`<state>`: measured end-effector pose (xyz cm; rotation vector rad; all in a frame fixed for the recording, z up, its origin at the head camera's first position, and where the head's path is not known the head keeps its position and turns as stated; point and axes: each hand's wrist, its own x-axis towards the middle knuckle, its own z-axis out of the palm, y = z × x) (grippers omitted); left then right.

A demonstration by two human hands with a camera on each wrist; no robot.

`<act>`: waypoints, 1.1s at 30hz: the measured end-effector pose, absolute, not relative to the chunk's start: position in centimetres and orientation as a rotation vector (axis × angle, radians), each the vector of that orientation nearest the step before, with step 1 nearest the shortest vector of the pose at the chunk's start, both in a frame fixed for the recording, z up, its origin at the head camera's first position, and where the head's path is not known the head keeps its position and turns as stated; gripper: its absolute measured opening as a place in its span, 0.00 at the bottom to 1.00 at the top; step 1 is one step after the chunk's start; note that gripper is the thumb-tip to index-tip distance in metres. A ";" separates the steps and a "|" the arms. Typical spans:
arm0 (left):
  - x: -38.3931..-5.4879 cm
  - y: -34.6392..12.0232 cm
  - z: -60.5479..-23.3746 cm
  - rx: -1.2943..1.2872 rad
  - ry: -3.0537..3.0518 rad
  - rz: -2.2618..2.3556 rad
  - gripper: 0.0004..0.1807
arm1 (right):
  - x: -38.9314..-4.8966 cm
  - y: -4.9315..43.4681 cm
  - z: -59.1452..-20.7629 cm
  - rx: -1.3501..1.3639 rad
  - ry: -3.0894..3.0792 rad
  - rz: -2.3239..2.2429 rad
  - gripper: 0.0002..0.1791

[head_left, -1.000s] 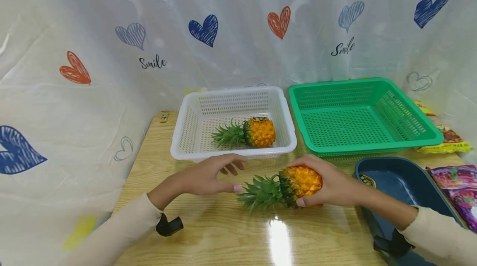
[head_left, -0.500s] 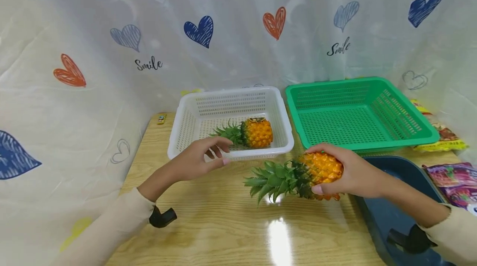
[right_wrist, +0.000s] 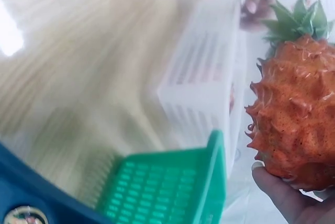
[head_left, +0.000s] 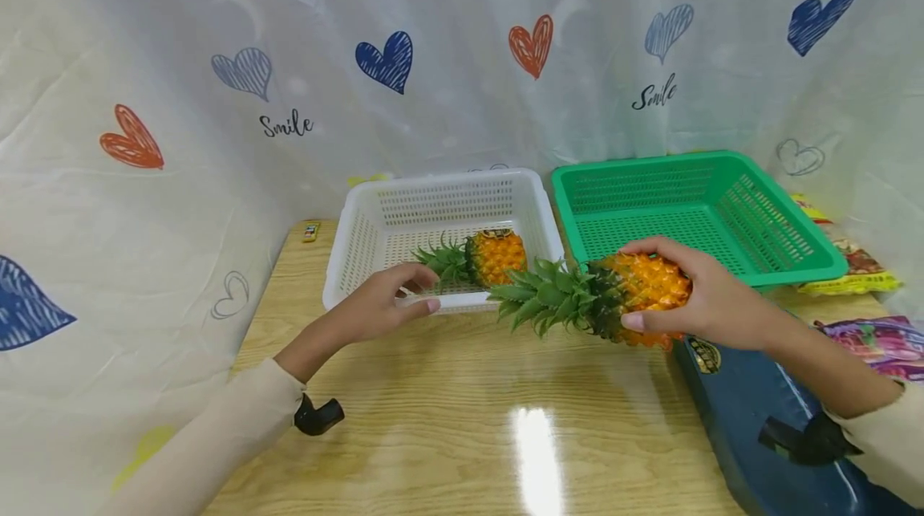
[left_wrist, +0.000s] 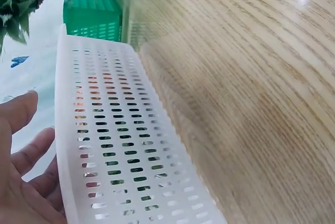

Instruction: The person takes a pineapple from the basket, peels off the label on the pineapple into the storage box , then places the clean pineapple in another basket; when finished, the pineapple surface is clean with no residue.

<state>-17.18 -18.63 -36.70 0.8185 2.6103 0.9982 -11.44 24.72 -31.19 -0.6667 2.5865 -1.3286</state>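
Pineapple (head_left: pixel 602 297) lies sideways in the right hand (head_left: pixel 715 299), leaves (head_left: pixel 546 296) pointing left.

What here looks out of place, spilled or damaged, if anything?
Nothing looks spilled or damaged. The pineapple in the right hand appears whole where visible. Only the small packet seems slightly odd: it lies alone at the far left corner of the table, away from the bags at right.

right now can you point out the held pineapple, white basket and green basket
Held pineapple (head_left: pixel 645 282), head view: on its orange body.
White basket (head_left: pixel 447 204), head view: on its far inner wall.
Green basket (head_left: pixel 653 231), head view: on its perforated floor.
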 end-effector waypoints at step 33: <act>-17.5 -17.8 -37.3 0.739 2.616 0.892 0.10 | -21.5 29.9 -29.3 -0.414 2.743 -1.074 0.39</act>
